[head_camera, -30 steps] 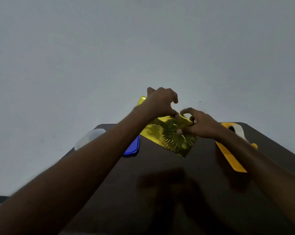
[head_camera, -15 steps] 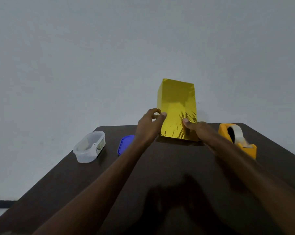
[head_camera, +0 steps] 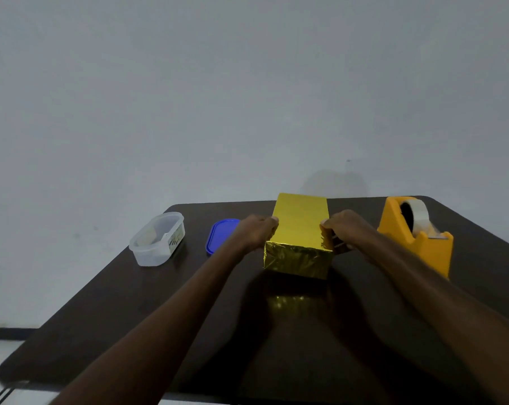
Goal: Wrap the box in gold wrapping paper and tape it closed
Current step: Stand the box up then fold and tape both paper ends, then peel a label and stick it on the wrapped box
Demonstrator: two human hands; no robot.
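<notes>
Hands grip a gold-wrapped box (head_camera: 301, 229) from either side, near the far middle of a dark brown table (head_camera: 189, 302). Left hand (head_camera: 257, 233) curls against the box's left long side, its thumb resting on the top edge. Right hand (head_camera: 345, 229) mirrors it on the right long side, fingers curled round the edge and thumb touching the top. Both forearms reach in from the bottom corners of the view and meet at the box.

The box lies flat on the table with its long axis pointing away from the person. Its top face is smooth, bright gold. The near end face is crinkled foil that catches the light, and a faint gold reflection shows on the tabletop just in front of it.

Just left of the left hand, partly hidden behind it, a blue plastic lid (head_camera: 219, 233) lies flat on the table. Further left, well apart from the box, stands a clear plastic container (head_camera: 158, 239) with rounded corners and a label on its side. To the right of the right hand sits an orange tape dispenser (head_camera: 415, 238) holding a roll of clear tape (head_camera: 417, 213), near the table's right far corner.

Behind the table rises a plain pale grey wall (head_camera: 247, 97).
</notes>
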